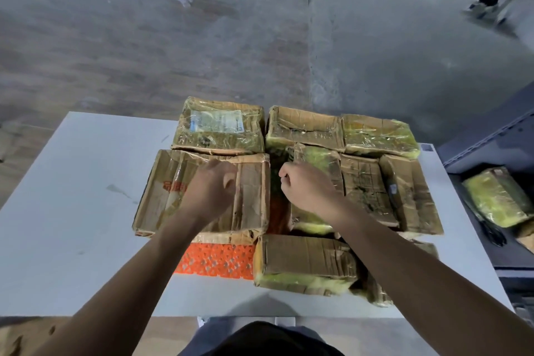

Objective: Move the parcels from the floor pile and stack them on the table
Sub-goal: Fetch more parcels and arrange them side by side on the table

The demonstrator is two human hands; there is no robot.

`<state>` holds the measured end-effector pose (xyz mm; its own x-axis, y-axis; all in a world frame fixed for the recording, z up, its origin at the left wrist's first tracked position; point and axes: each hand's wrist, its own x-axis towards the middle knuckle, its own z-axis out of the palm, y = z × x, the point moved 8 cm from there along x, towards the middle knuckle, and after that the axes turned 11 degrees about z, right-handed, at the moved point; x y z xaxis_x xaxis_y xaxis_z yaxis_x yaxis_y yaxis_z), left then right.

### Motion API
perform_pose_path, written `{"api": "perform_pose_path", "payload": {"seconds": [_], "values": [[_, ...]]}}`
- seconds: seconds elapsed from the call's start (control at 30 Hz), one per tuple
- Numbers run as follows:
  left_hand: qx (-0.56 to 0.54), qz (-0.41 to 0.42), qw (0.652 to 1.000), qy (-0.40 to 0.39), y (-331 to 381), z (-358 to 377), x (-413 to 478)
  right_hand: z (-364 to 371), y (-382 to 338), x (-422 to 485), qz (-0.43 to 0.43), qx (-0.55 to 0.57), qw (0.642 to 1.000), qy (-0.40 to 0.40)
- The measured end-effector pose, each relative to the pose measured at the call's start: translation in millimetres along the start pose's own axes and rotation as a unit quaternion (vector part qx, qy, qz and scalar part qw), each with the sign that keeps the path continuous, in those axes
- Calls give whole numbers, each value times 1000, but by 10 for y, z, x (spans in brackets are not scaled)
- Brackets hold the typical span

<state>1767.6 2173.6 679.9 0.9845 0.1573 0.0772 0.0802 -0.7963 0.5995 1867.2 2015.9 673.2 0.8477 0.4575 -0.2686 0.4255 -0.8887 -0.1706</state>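
Table: a white flat-topped table stands on a grey concrete floor; the parcels sit bunched on its middle and right part.
Left hand: the left hand lies knuckles-up on the large flat brown cardboard parcel at front left, fingers bent down onto its top with nothing in them.
Right hand: the right hand is curled like a fist at the near corner of the tape-wrapped yellow-green middle parcel; I cannot tell whether it pinches the wrapping or only rests there.
Back row: a taped cardboard parcel with a pale printed label, a crumpled brown box and a glossy yellow-wrapped parcel stand side by side, touching.
Right side: a worn brown carton with split flaps lies beside the middle parcel.
Front: a squat taped cardboard parcel sits near the table's near edge, just beside an orange perforated plastic sheet that sticks out from under the large flat parcel.
Off the table: one more yellow-wrapped parcel lies on a dark surface at the right.
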Motion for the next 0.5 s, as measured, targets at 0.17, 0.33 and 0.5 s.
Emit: {"api": "perform_pose_path", "payload": {"seconds": [0.17, 0.33, 0.5], "values": [[120, -69, 986, 90, -380, -298, -155, 62, -121, 6, 9, 15, 1000, -4], [97, -195, 974, 55, -904, -378, -266, 133, -248, 64, 40, -17, 999, -12], [72, -195, 978, -6, -1049, -294, -280, 197, -282, 127, 82, -17, 996, -17]]}}
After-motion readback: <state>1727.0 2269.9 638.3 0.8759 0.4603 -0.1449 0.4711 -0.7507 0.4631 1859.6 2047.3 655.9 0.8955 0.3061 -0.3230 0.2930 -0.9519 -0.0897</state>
